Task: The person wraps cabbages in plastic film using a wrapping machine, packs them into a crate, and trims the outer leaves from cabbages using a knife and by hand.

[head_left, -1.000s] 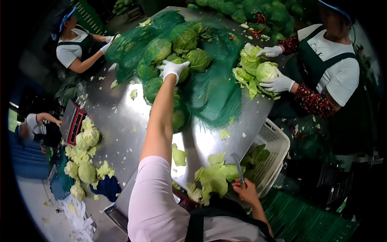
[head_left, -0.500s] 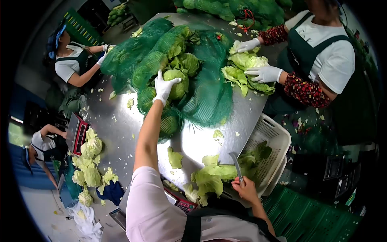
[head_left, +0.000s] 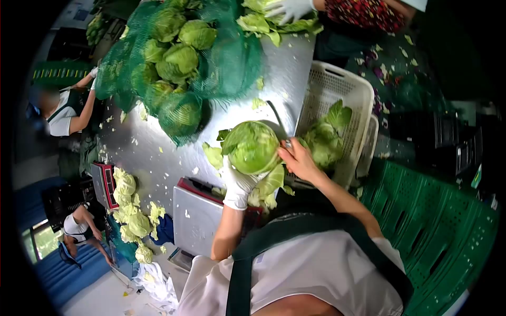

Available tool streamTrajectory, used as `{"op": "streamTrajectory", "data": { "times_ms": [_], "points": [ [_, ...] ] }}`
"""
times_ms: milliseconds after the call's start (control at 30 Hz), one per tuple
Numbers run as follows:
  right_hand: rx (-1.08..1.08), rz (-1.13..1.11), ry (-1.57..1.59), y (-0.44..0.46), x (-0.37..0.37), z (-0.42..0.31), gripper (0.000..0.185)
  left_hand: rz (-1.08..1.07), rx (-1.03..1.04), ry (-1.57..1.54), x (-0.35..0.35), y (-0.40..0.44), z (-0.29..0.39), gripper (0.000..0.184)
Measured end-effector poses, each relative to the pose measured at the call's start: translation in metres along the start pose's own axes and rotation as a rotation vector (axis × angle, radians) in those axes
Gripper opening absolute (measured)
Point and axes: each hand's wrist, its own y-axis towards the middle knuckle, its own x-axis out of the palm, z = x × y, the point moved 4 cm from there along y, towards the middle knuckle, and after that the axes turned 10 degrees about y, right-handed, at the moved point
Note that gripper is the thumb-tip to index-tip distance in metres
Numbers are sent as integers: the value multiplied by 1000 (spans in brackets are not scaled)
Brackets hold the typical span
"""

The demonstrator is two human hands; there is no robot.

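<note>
A green cabbage [head_left: 252, 145] rests in my left hand [head_left: 238, 183], whose white-gloved fingers cup it from below and the side. My bare right hand [head_left: 301, 160] grips a curved knife [head_left: 278, 118] at the cabbage's right side, its dark blade pointing up and away. Whether the right fingertips touch the cabbage is hard to tell. Loose leaves [head_left: 271, 181] lie beneath and around the cabbage. Farther off on the metal table [head_left: 153, 142], a green mesh bag [head_left: 232, 68] spreads out with several cabbages [head_left: 179, 62] in and on it.
A white basket [head_left: 361, 87] holding leaves stands at my right, beside green plastic crates [head_left: 421, 231]. A scale [head_left: 195, 218] lies near my left arm. Trimmed cabbages [head_left: 138, 224] sit at the left. A co-worker's gloved hand [head_left: 290, 9] touches leaves across the table.
My left hand has come back from the mesh bag with a cabbage, close to my body. My right hand has moved up and left with the knife, beside it. The view has shifted.
</note>
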Motion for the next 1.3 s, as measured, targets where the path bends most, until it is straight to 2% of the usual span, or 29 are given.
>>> {"op": "streamTrajectory", "data": {
  "times_ms": [33, 67, 133, 167, 233, 267, 300, 333, 367, 400, 433, 500, 600, 667, 800, 967, 1100, 1167, 1233, 1267, 1300],
  "points": [
    [-56, -18, -90, -2, 9, 4, 38, 16, -16, 5, -5, -8, -7, 62],
    [-17, -41, -40, -3, 12, 7, 45, 172, 35, 176, -13, -15, -7, 63],
    [34, -72, -43, 0, 13, 3, 46, 461, 182, 488, -46, -17, 6, 59],
    [75, -104, -51, -3, 15, 0, 46, 461, 460, 653, -62, -22, 12, 51],
    [-30, -91, -48, -11, 18, -8, 53, 325, 902, 1051, -13, -42, 23, 68],
    [-72, -83, -86, -16, 19, -5, 50, 400, 1016, 1623, 7, -52, 24, 82],
    [-113, -75, -127, -20, 20, -3, 48, 342, 950, 1750, 19, -51, 16, 99],
    [-113, -62, -125, -25, 18, 0, 48, 372, 965, 1906, 25, -51, 12, 107],
    [-231, 5, -179, -33, 15, -1, 41, 404, 977, 2062, 29, -51, 9, 116],
    [-349, 70, -234, -42, 12, -4, 35, 392, 978, 2067, 30, -51, 11, 116],
    [-345, 74, -235, -48, 10, -3, 35, 369, 922, 2033, 28, -51, 14, 121],
    [-219, -43, -464, -59, 12, 3, 24, 363, 854, 2033, 22, -47, 18, 125],
    [-258, -39, -506, -70, 24, 10, 21, 356, 836, 2022, 29, -43, 16, 125],
    [-259, -26, -525, -68, 29, 15, 15, 442, 830, 2071, 35, -41, 14, 122],
    [-171, -31, -581, -59, 32, 23, 14, 502, 757, 2076, 39, -35, 17, 118],
    [-132, -67, -704, -37, 26, 11, 20, 617, 682, 2095, 48, -32, 15, 114],
    [-29, -111, -612, -17, 20, -8, 25, 577, 740, 2071, 68, -30, 17, 108],
    [50, -123, -603, 4, 19, 15, 27, 535, 782, 2157, 71, -36, 8, 107],
    [130, -108, -583, 15, 25, 36, 33, 478, 973, 2250, 49, -39, -1, 107],
    [109, -104, -548, 15, 30, 50, 33, 445, 1027, 2125, 36, -41, 1, 109],
    [87, -104, -511, 14, 32, 59, 33, 402, 994, 1976, 27, -46, 7, 112]
  ]
}}
